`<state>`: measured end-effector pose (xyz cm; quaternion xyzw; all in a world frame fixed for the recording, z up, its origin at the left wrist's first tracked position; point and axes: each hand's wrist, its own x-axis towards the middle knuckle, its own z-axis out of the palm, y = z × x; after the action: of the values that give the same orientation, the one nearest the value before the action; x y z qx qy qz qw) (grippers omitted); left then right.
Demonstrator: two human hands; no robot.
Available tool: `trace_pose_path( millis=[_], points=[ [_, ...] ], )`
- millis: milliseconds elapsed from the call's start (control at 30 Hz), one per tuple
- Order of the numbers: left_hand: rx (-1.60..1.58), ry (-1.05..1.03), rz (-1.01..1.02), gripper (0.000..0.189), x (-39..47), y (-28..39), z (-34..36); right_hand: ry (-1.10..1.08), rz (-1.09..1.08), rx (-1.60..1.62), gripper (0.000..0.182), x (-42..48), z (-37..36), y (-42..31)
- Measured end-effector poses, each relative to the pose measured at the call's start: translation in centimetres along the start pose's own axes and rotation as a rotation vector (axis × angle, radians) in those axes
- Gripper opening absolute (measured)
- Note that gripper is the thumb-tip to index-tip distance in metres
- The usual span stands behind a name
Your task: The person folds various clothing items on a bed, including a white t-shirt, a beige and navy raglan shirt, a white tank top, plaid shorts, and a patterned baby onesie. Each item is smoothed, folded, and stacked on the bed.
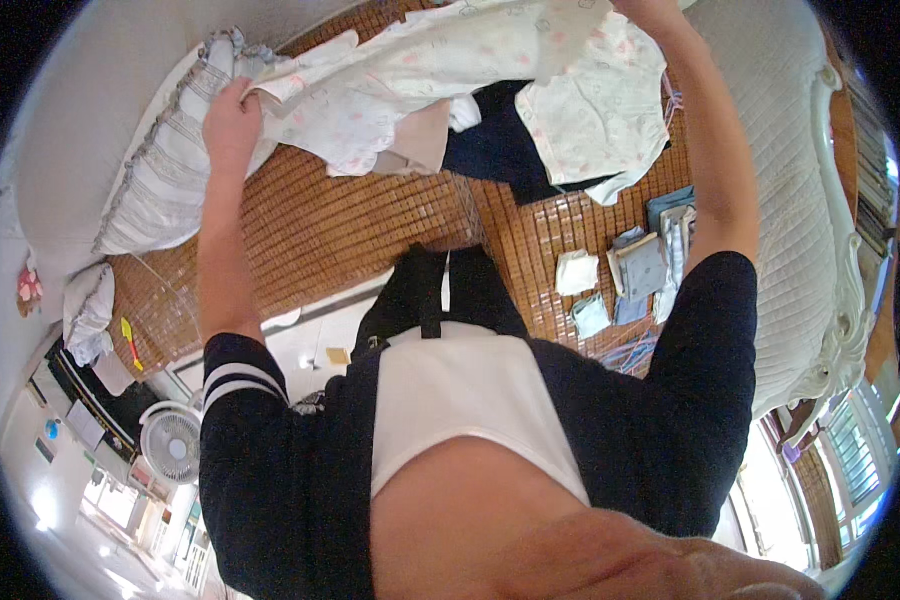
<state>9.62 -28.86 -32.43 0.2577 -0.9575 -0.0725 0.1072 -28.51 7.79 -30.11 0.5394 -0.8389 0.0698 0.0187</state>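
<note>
My left hand (232,124) grips one end of a white printed garment (450,67), its fingers closed on the cloth. The garment stretches across the upper view toward my right hand (649,11), which holds its far end at the top edge; those fingers are mostly cut off. Beneath the right forearm's side, a white printed top (596,120) with a buttoned edge hangs or lies over a dark garment (499,146); which of the two cannot be told. A beige cloth (420,142) shows below the stretched garment.
Folded clothes (641,266), a small cream folded cloth (576,271) and several hangers (630,351) lie on the brown bamboo mat (345,225). A striped ruffled pillow (169,157) stands at left, a padded headboard (765,187) at right. Beyond the mat is a white fan (171,442).
</note>
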Motion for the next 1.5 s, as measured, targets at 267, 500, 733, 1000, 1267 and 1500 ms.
trace_pose_path(
  millis=[267,500,733,1000,1267,1500],
  points=[
    [-0.083,-0.115,0.332,0.024,-2.6,5.7,-2.4,0.248,0.059,-0.203,0.017,-9.4,-0.4,1.9],
    [-0.135,-0.243,0.551,0.021,-10.6,9.8,9.6,-0.037,0.244,-0.214,0.018,-27.2,13.3,-2.2],
    [-0.066,-0.505,0.710,0.015,-14.6,9.5,22.8,-0.374,0.591,0.157,0.059,-34.5,26.0,-11.6],
    [-0.167,-0.780,0.798,0.019,-7.7,11.7,20.2,0.021,0.194,0.850,0.063,-15.5,28.6,-23.6],
    [-1.076,-1.198,-0.482,0.055,3.9,7.7,29.3,-0.007,1.201,1.149,0.059,-8.3,35.0,-20.0],
    [-0.826,-1.013,-0.315,0.050,-0.7,4.0,34.0,-0.062,1.113,1.229,0.053,-9.3,40.0,-18.0]
  ],
)
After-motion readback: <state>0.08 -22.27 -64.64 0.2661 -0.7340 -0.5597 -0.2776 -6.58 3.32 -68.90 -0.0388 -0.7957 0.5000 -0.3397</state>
